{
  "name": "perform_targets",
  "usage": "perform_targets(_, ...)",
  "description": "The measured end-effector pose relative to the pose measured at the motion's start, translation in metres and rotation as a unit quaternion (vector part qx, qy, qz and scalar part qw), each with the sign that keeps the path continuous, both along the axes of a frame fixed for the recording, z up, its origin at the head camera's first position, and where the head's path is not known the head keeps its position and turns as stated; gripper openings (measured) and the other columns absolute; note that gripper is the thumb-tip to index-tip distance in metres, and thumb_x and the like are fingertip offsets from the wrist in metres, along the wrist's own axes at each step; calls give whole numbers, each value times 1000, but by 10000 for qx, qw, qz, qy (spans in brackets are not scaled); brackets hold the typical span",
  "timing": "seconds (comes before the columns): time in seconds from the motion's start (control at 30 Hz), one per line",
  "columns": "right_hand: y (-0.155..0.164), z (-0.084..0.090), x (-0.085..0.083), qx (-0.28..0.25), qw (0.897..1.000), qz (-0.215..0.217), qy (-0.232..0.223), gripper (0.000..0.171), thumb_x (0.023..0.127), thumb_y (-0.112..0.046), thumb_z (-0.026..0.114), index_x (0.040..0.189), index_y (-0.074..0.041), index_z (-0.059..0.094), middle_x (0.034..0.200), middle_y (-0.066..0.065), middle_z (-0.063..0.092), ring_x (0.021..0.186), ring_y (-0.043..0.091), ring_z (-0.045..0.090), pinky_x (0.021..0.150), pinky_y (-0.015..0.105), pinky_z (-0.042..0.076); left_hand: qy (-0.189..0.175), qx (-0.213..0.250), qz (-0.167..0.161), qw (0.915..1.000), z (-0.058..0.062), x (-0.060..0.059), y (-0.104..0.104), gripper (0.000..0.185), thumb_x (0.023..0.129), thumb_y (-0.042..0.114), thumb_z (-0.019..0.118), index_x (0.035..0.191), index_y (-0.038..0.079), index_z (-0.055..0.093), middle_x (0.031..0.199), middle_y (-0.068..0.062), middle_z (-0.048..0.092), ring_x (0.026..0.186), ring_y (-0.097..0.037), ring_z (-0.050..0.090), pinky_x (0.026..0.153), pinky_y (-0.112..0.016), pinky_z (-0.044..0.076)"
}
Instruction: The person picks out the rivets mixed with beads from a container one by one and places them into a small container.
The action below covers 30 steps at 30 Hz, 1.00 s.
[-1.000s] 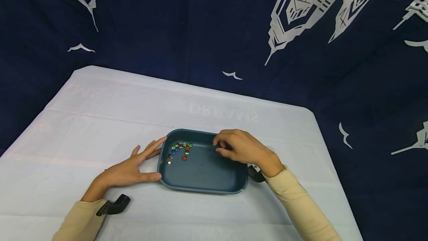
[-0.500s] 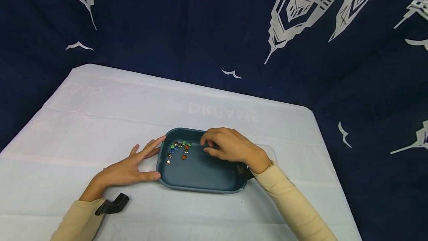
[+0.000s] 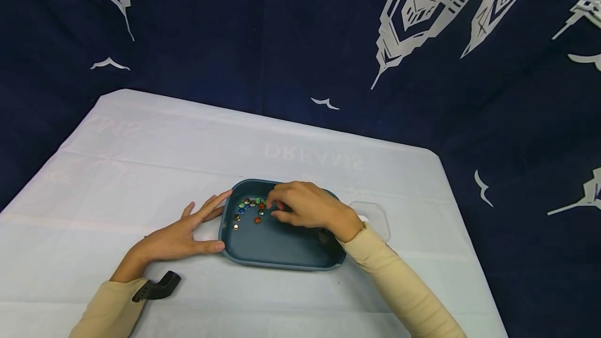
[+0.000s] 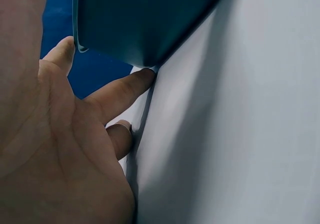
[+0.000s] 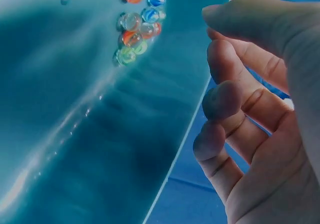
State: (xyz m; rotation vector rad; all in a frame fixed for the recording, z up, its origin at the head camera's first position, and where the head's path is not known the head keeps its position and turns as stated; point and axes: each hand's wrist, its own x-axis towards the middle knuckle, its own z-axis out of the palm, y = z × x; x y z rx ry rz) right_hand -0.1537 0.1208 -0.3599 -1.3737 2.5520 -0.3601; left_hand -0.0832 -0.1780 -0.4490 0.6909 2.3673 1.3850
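Our right hand [image 3: 307, 207] is over the blue tray [image 3: 281, 252]. Its fingers [image 5: 227, 101] are curled with small gaps between them, and they hold nothing. The fingertips hang close to the little glass marbles [image 3: 251, 207], which sit in a bunch at the tray's ten o'clock corner. We think they bunch there because they roll until the wall stops them.

Our left hand [image 3: 180, 236] lies flat on the white table cloth [image 3: 141, 171]. Its fingers [image 4: 122, 91] are straight and spread apart, and they touch the tray's nine o'clock wall, likely to keep the tray from sliding.

A clear lid [image 3: 375, 215] lies at three o'clock of the tray. A dark blue curtain [image 3: 235, 30] hangs behind the table.
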Motion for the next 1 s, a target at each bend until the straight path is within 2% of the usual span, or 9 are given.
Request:
perform_targets(0.37,-19,-11,-1,62,9993,359,78,14,95,-21,69,108,-17,73,84,-7,59,70,3,51,62,18,43,-26,-56,-21,10000,1,-1,-1,101,88,34,78,161,39,9,159,-17,36,149,-42,28,112,-73,-17)
perform_targets(0.6,-35,-15,0,52,9984,546,-129,15,96,-20,68,110,-16,72,83,-8,58,69,2,51,62,16,42,-17,10,-49,10000,0,0,-1,100,89,33,78,161,38,8,159,-17,36,148,-43,30,112,-73,-17)
perform_targets(0.83,-45,-23,1,71,9974,681,-220,15,97,-23,68,111,-18,71,84,-9,58,69,1,50,62,15,41,1,-3,-74,10000,-1,0,-1,100,89,32,77,161,37,8,159,-16,36,151,-44,19,112,-73,-17)
perform_targets(1.0,-50,-28,1,90,9971,731,-201,17,97,-24,68,113,-19,71,84,-9,58,71,1,51,63,14,41,5,13,-84,10000,-1,0,-1,99,89,32,77,161,37,8,159,-17,36,150,-44,22,112,-73,-17)
